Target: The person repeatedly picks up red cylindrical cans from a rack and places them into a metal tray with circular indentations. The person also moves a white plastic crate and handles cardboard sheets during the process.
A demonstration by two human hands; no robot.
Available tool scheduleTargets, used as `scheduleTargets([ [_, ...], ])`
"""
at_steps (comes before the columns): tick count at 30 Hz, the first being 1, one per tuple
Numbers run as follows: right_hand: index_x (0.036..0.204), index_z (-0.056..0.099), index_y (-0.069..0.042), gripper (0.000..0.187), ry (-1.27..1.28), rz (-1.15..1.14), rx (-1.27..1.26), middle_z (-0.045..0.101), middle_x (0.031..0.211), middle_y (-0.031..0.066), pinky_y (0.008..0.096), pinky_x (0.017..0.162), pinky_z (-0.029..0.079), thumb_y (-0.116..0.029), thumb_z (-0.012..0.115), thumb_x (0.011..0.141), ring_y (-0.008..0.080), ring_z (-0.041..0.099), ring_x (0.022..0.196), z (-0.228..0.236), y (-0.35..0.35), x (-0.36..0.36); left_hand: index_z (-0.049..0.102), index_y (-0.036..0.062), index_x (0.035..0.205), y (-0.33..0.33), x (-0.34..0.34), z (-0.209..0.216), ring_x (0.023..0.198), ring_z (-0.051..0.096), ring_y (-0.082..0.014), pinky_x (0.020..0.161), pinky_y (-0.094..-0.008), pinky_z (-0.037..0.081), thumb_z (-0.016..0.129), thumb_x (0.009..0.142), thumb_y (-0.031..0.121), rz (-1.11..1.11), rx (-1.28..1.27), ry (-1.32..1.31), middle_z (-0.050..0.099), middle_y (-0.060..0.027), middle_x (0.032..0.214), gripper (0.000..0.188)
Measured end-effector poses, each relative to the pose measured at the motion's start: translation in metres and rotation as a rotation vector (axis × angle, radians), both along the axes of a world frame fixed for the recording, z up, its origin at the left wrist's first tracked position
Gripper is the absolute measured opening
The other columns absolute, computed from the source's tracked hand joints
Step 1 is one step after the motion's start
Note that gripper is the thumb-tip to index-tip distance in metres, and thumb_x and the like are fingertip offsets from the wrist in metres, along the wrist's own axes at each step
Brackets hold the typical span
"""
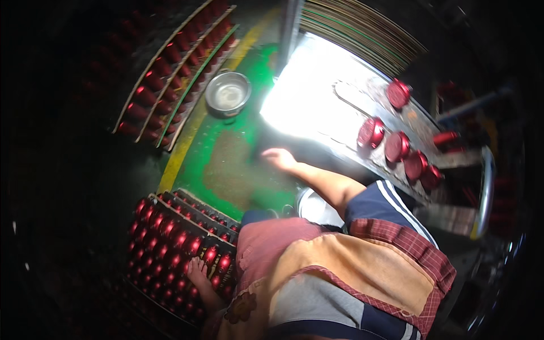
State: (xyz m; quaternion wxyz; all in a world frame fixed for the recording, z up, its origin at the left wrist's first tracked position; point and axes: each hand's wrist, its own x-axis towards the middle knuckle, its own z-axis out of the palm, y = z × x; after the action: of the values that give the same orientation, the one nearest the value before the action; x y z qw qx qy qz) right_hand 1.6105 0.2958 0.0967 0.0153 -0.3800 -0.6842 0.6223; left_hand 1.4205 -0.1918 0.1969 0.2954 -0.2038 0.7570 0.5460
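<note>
At lower left, my left hand (198, 270) rests against a layered stack of shiny red rounded parts (170, 228). Its fingers look stretched and slightly apart, beside a red part with a dark collar (211, 254); whether it grips anything underneath is hidden. My right hand (279, 159) reaches over the floor near the bright worktable (309, 90), fingers extended and slightly blurred, with nothing seen in it. On the table's right part stand several red metallic round pieces with ribbed sides, one of them (371, 132) closest to my right hand.
A metal basin (228, 93) sits on the green floor (226, 164) by a yellow line. Beyond it, red parts stand in tiers between boards (160, 85). A pale round container (318, 208) is under my right forearm. A metal rail (485, 192) stands at right; stacked sheets (362, 31) lie behind the table.
</note>
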Motion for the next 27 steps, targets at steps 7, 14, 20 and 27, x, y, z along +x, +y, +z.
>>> scheduleTargets([
  [7,0.123,0.062,-0.009,0.032,-0.063,0.034,0.037,0.063,0.116,0.0121,0.0343,0.086,0.05,-0.012,0.058,0.092,0.0222,0.061,0.1,0.011,0.029,-0.118,0.064,0.0084,0.12,0.085,-0.097,-0.038,0.103,0.06,-0.0144,0.087,-0.0309,0.046,0.065,0.092,0.039,-0.309,-0.092,-0.026,0.067,-0.0004,0.116,0.041],
  [14,0.128,0.059,-0.012,0.036,-0.118,0.096,0.13,0.06,0.124,0.0137,0.037,0.092,0.048,-0.016,0.059,0.092,0.0249,0.059,0.108,0.001,0.053,-0.266,0.06,0.0059,0.128,0.141,-0.302,-0.059,0.108,0.06,-0.0232,0.09,-0.037,0.047,0.054,0.095,0.048,-0.39,0.087,-0.084,0.063,-0.0095,0.127,0.053],
  [20,0.133,0.056,-0.015,0.041,-0.151,0.244,0.227,0.056,0.13,0.015,0.0393,0.097,0.046,-0.02,0.059,0.093,0.0271,0.057,0.115,0.072,0.093,-0.432,0.063,0.0113,0.127,0.208,-0.505,-0.014,0.088,0.058,-0.0064,0.066,-0.0196,0.046,0.061,0.095,0.015,-0.206,0.17,0.332,0.064,0.0008,0.111,0.032],
  [27,0.129,0.061,-0.018,0.04,0.645,0.326,0.913,0.054,0.131,0.02,0.0433,0.099,0.045,-0.02,0.063,0.089,0.0352,0.054,0.119,0.201,0.132,-0.709,0.06,0.014,0.131,0.337,-0.732,0.059,0.12,0.054,-0.0276,0.1,-0.035,0.044,0.068,0.086,0.011,-0.264,0.001,1.101,0.051,-0.0142,0.137,0.045],
])
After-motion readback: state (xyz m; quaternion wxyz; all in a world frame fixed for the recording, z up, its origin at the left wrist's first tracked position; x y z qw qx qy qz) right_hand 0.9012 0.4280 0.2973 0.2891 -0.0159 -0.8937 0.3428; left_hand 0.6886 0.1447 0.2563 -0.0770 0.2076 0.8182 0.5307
